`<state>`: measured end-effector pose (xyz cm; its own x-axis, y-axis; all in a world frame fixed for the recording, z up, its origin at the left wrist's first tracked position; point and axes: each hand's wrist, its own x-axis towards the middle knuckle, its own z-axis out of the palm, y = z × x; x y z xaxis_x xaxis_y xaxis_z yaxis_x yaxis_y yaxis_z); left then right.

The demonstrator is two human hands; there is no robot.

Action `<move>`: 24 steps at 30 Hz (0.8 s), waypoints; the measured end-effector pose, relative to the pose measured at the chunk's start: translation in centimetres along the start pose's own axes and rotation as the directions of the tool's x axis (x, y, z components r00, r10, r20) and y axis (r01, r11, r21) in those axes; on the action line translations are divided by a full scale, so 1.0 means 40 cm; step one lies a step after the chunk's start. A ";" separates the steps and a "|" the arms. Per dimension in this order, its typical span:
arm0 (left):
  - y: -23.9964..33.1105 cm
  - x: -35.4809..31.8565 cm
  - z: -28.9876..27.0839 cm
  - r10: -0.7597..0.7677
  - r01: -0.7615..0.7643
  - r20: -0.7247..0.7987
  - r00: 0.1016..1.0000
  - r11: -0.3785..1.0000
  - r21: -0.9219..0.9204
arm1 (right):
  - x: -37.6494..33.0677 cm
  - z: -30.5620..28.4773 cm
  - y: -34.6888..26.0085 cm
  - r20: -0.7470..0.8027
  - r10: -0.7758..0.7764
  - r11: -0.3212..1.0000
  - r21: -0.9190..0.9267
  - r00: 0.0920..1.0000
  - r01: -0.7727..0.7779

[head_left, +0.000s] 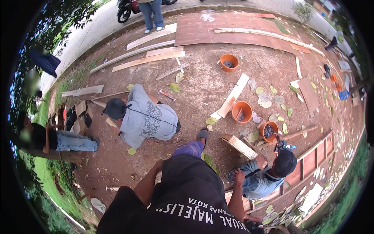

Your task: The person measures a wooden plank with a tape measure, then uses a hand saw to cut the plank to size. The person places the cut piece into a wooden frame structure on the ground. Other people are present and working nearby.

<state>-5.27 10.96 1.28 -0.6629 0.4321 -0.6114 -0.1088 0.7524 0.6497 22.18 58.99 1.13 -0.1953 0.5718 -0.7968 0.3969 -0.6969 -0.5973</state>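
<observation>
Head view looks down on a dirt yard (202, 89) full of wood. The person stands in a black shirt (187, 199) with one foot in a sandal (202, 134) out in front. The left hand (158, 164) is down by the leg, and its fingers are hidden, so I cannot tell if they are open or closed. The right hand (238, 176) rests on the shoulder of a helper in a blue shirt (259, 181) and a dark cap. Its fingers look loose and spread, and they hold nothing. Just past that hand lies a short plank (239, 146), near the helper's own hand. A long wood frame (311, 160) lies by the right edge of the yard, and it looks put together already. Many boards (150, 59) lie loose at the far side, not joined to anything. Three orange buckets (242, 112) sit near the middle. Another helper in a grey shirt (148, 117) bends low over the ground at the left, with a hammer (166, 94) close behind. It looks like some work is done and much wood is not used yet.
</observation>
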 end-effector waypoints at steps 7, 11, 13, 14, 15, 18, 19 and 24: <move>0.479 0.272 -0.119 -0.270 -0.098 -0.429 0.862 0.741 -0.664 | 0.189 0.190 -0.317 0.317 0.115 0.708 -0.691 0.941 0.146; 0.400 0.294 -0.012 -0.230 -0.127 -0.588 0.775 0.856 -0.502 | 0.287 0.336 -0.596 0.431 0.059 0.537 -0.774 0.901 0.335; 0.305 0.287 0.077 -0.289 -0.020 -0.524 0.801 0.862 -0.507 | 0.331 0.371 -0.704 0.485 -0.044 0.556 -0.714 0.873 0.425; 0.273 0.259 0.120 -0.365 0.063 -0.434 0.824 0.819 -0.570 | 0.308 0.384 -0.757 0.478 -0.127 0.565 -0.686 0.869 0.459; 0.240 0.223 0.159 -0.439 0.152 -0.340 0.832 0.769 -0.621 | 0.273 0.389 -0.789 0.482 -0.185 0.590 -0.643 0.856 0.489; -0.022 0.101 0.391 -0.660 0.499 -0.328 0.676 0.737 -0.457 | 0.205 0.432 -0.771 0.559 -0.254 0.582 -0.564 0.789 0.586; 0.040 0.035 0.393 -0.571 0.494 -0.217 0.792 0.807 -0.323 | 0.221 0.373 -0.774 0.591 -0.283 0.532 -0.559 0.756 0.636; -0.104 -0.270 0.579 -0.604 0.576 -0.068 0.794 0.783 -0.234 | 0.173 0.244 -0.465 0.533 -0.130 0.527 -0.677 0.836 0.513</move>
<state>19.51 14.67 -5.29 -0.5109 -0.1448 -0.8473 -0.6403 0.7218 0.2627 4.70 71.67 5.83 -0.6927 0.3383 -0.6370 0.7163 0.2195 -0.6624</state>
